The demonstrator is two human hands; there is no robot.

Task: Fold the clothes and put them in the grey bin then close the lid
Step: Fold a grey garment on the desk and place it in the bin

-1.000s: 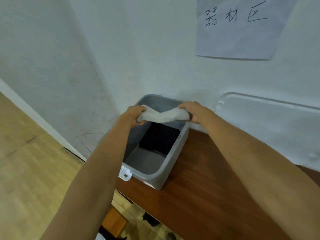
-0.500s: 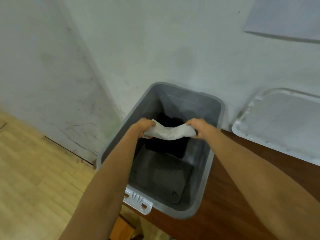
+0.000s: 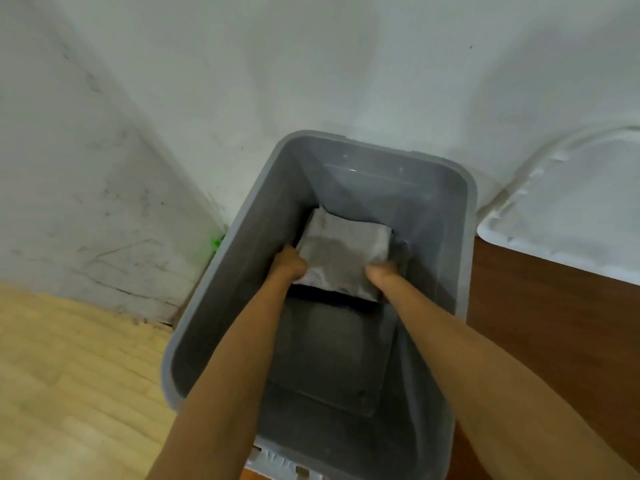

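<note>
Our left hand, right hand deep in grey bin, fingers pinching folded grey cloth at 12 o'clock; hasty release risks unfolding it.

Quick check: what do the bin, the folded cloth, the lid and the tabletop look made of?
Grey bin: moulded plastic, smooth dull walls, rounded rim.
Folded cloth: soft pale-grey fabric, creased; weave unreadable.
Lid: probably whitish plastic, raised moulded edge.
Tabletop: reddish-brown wood look, slight sheen; solid or laminate, cannot tell.
</note>
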